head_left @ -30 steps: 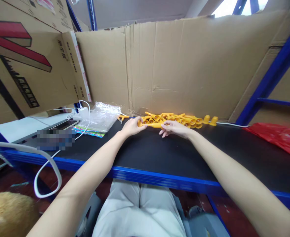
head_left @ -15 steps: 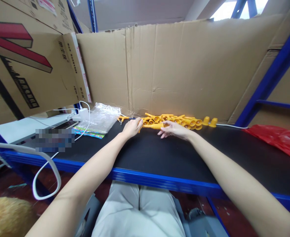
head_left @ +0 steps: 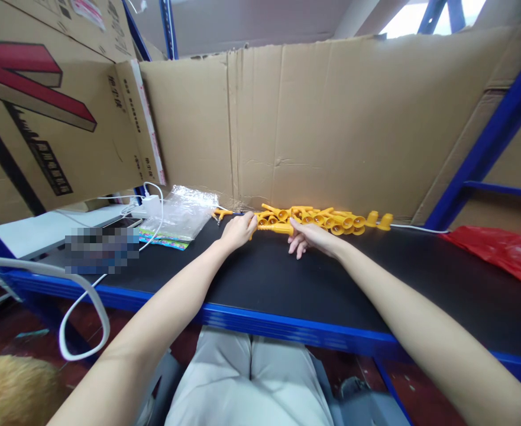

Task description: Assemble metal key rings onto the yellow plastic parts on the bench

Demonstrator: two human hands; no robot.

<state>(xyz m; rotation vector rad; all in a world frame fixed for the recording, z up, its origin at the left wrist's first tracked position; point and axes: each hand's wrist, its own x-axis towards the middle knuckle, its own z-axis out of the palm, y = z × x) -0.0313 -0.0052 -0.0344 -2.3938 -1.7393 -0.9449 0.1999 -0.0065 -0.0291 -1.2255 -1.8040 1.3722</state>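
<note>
Between my two hands, a yellow plastic tube-shaped piece with a ribbed part lies level just above the black tabletop. My left hand is closed around its left end, hiding that end. At the other end, the thumb and index finger of my right hand pinch the piece, while the lower fingers hang loosely curled. Right behind is a pile of yellow plastic pieces with flared, funnel-like ends facing me. Two yellow cups stand at the pile's right end.
Left of my hands lie a small yellow branched piece with a chain and a clear plastic bag. A white cable loops over the blue front edge. At right is a red plastic bag; a cardboard wall stands behind.
My right hand has turned slightly at the end of the yellow piece, its lower fingers dropping and curling. My left hand keeps its hold in nearly the same place.
</note>
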